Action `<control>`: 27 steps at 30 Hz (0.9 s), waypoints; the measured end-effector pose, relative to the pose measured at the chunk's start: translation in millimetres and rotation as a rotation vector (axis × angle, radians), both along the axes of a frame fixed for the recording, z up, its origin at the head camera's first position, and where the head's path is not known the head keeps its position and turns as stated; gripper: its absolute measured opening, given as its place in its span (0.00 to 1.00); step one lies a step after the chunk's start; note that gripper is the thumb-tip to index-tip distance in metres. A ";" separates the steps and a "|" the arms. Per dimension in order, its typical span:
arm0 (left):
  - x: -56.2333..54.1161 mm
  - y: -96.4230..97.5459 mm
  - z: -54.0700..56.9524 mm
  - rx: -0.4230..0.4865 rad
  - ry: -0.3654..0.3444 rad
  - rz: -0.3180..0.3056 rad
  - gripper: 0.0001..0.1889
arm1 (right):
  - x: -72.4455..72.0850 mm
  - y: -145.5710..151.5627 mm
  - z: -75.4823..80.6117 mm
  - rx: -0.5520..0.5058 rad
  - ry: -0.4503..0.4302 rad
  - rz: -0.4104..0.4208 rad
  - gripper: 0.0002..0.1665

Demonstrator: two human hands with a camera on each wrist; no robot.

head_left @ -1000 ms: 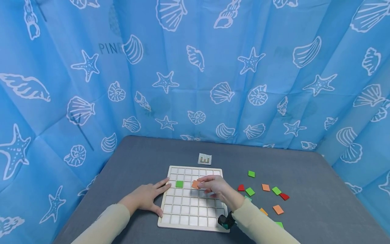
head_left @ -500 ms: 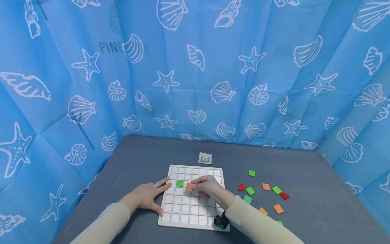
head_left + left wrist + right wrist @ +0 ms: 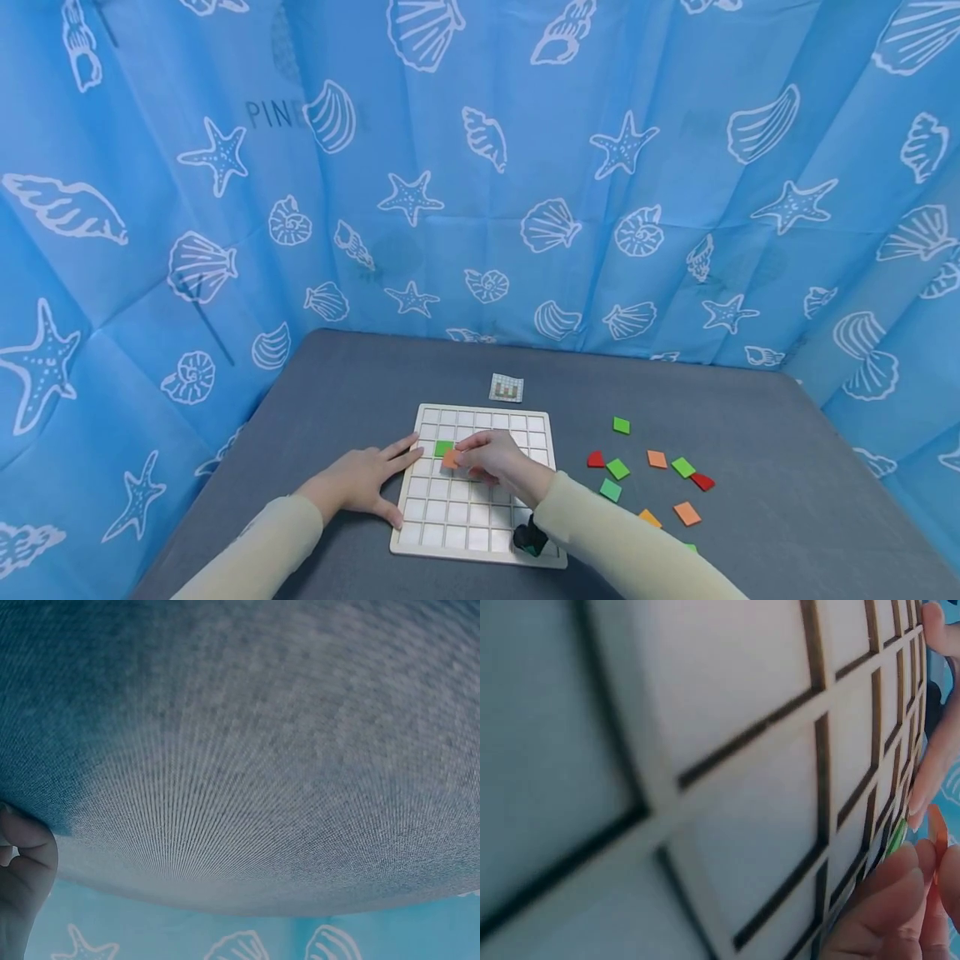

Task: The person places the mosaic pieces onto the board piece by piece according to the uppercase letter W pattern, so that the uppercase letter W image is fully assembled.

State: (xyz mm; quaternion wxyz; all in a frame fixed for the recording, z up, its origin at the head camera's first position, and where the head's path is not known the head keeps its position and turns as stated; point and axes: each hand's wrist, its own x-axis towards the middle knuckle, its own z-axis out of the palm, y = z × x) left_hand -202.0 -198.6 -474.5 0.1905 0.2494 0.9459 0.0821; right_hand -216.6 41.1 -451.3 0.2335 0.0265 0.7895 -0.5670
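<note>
A white board [image 3: 454, 535] with a raised square grid lies on the grey table. One green tile [image 3: 444, 448] sits in a cell in its upper left. My right hand [image 3: 498, 460] pinches an orange tile [image 3: 450, 459] between thumb and fingers, just in front of the green one. In the right wrist view the orange tile [image 3: 937, 825] stands on edge between the fingertips; whether it touches the board I cannot tell. With fingers spread, my left hand [image 3: 363, 483] rests at the board's left edge, fingertips and thumb touching the frame.
Several loose tiles lie right of the board: green [image 3: 617, 469], orange [image 3: 686, 513], yellow-orange [image 3: 649, 518], teal [image 3: 611, 490] and red pieces [image 3: 702, 482]. A small printed grid card [image 3: 506, 388] lies behind the board. A blue shell-print curtain [image 3: 480, 208] hangs around the table.
My right hand has moved left across the board with the orange tile, bringing it close to the green tile. The left hand stays at the board's edge.
</note>
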 end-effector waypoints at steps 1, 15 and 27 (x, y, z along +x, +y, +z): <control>-0.3 0.1 0.0 -0.001 0.001 0.000 0.56 | -0.3 -1.7 -0.1 0.008 0.003 0.001 0.09; 0.2 -1.0 -0.1 -0.009 0.007 -0.005 0.56 | 2.0 -16.6 -1.4 0.079 0.037 0.019 0.05; 0.3 -1.0 -1.0 -0.008 0.017 -0.014 0.56 | 3.6 -19.5 2.4 0.069 0.026 -0.011 0.06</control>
